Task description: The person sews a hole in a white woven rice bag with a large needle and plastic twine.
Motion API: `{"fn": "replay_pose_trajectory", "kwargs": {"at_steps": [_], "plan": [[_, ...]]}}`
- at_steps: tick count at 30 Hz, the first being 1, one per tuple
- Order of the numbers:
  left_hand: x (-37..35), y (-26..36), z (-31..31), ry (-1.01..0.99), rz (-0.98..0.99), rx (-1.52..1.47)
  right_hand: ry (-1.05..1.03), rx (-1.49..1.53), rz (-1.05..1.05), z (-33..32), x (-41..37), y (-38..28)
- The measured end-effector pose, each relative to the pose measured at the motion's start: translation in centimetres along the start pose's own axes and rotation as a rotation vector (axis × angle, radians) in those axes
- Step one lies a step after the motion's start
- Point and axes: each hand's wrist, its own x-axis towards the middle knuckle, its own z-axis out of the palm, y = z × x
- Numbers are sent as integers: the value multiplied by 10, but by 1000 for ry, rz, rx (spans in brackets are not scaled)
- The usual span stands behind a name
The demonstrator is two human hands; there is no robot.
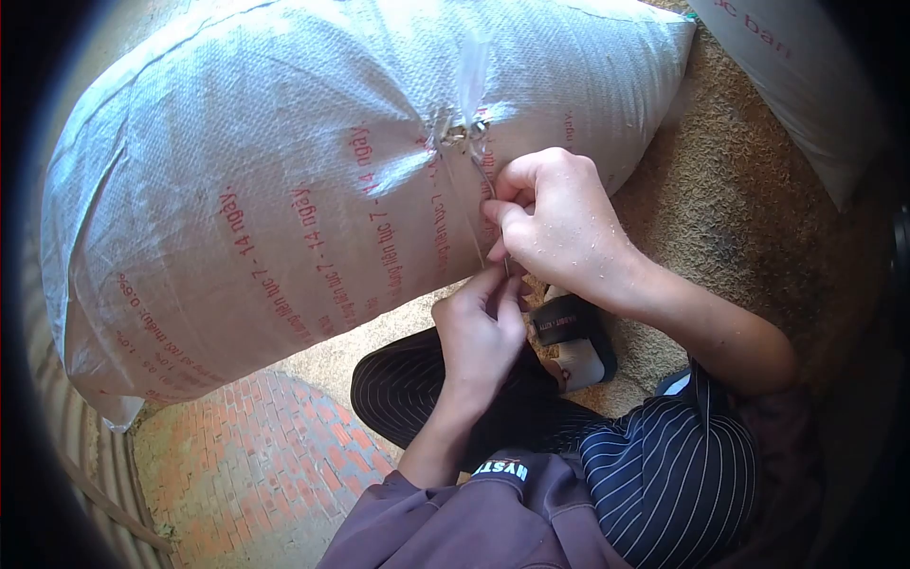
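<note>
A large white woven sack (284,190) with red print lies on its side in front of me. Its surface is gathered into puckers around a clear plastic strip (471,81) and a small tied spot (458,133). A thin string (464,199) runs down from there over the sack. My left hand (479,327) is closed below, its fingertips pinching the string near the sack's lower edge. Just above it, my right hand (559,213) is closed on a thin dark strand, perhaps a needle or more string. The right fingers partly hide it.
Loose grain husks (706,180) cover the ground at the right. Another white sack (796,76) stands at the upper right. A brick floor (256,465) and a ridged curved edge (100,474) lie at the lower left. My sandalled foot (576,346) is behind my hands.
</note>
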Motion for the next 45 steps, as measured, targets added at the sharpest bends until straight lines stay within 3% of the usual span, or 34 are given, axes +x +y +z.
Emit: {"fn": "replay_pose_trajectory", "kwargs": {"at_steps": [5,7,10,17,22,23,25,37,39,41,43,44,45], "plan": [[1,-4,-11,129,48,100,31,-137,-60,0,3,-9],[0,-5,-15,178,39,97,58,-385,-137,2,6,-11],[-1,-6,-20,258,81,187,-38,-379,-18,0,8,-19],[3,-19,-11,341,178,137,0,-420,-91,-20,14,-22],[4,-20,-10,429,266,179,203,-393,-353,-49,28,-31],[4,-18,-11,428,268,177,205,-395,-353,-51,32,-31],[4,-13,-12,459,304,219,93,-322,-557,-51,38,-30],[10,12,-10,514,411,248,94,-283,-235,-37,69,-47],[9,20,-7,533,452,178,109,30,-162,-35,70,-56],[8,21,-5,549,488,105,287,9,-235,-50,65,-80],[5,16,-5,537,654,111,320,0,-224,-58,63,-102],[5,14,-6,528,720,165,401,-52,-73,-53,60,-126],[5,13,-7,531,722,160,402,-56,-76,-53,61,-122]]}}
